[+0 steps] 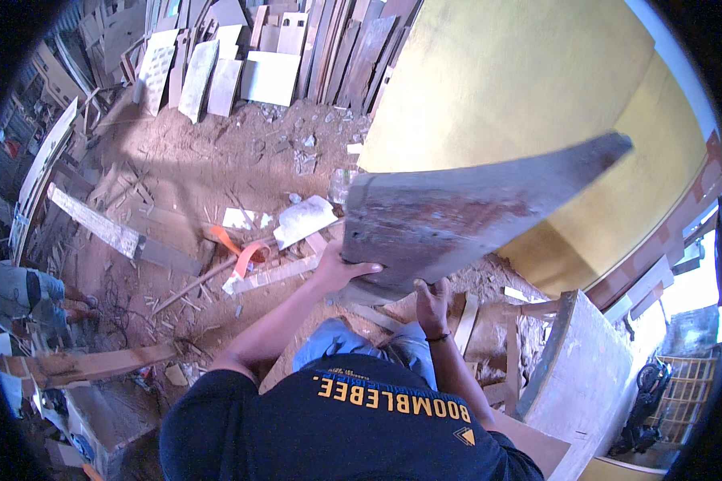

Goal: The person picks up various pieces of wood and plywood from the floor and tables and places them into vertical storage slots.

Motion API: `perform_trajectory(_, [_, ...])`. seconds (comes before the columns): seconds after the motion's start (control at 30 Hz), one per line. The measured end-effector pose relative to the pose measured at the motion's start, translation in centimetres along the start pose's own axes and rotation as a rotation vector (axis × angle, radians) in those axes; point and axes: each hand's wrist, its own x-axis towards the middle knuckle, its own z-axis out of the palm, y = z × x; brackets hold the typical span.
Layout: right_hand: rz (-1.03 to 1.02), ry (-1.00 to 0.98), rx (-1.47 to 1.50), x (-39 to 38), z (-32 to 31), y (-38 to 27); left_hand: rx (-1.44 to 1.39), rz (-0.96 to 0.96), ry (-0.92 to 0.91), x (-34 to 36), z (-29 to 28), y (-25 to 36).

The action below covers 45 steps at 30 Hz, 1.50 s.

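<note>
Both my hands hold up a wide, weathered wooden board (457, 216) in front of me. Its grey-brown face has reddish worn streaks, and it tapers to a narrow end at the upper right. My left hand (343, 271) grips the lower left corner, thumb lying over the face and fingers hidden behind. Further right, my right hand (432, 305) grips the lower edge with its thumb up against the board; its other fingers are partly hidden. A dark band circles the right wrist.
Large yellow panels (505, 88) lean behind the board. Planks and offcuts (269, 78) stand along the far side. Wood scraps, a long plank (112, 224) and an orange strip (253, 256) litter the dirt floor. Another person (28, 297) is at far left. A grey slab (569, 361) stands at right.
</note>
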Motion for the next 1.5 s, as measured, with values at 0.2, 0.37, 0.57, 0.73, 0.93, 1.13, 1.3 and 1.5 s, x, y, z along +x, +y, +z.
perform_trajectory(0.2, [0.092, -0.18, -0.124, 11.4, 3.7, 2.1, -0.008, -0.029, 0.253, 7.1, -4.6, -3.0])
perform_trajectory(0.37, [0.103, -0.306, -0.165, 23.6, 6.9, 3.4, -0.187, 0.006, 0.424, 15.0, -7.4, -5.5])
perform_trajectory(0.57, [0.118, -0.488, -0.07, 39.7, 7.9, 6.9, -0.08, -0.072, 0.58, 26.5, -11.3, -8.9])
perform_trajectory(0.73, [0.142, -0.613, -0.078, 51.7, 10.2, 5.5, 0.087, -0.063, 0.7, 35.1, -12.3, -5.3])
perform_trajectory(0.93, [0.011, -0.691, -0.085, 62.8, 13.6, 2.6, 0.039, 0.148, 0.722, 44.1, -17.6, -6.6])
perform_trajectory(1.13, [-0.023, -0.704, -0.093, 72.7, 17.8, 3.8, -0.05, 0.244, 0.695, 54.1, -21.4, -5.4])
perform_trajectory(1.3, [-0.091, -0.647, -0.128, 81.4, 22.9, 7.6, -0.062, 0.231, 0.653, 63.5, -28.7, -8.2])
perform_trajectory(1.5, [-0.044, -0.615, -0.275, 92.7, 30.7, 13.0, -0.113, 0.167, 0.5, 74.8, -40.8, -12.2])
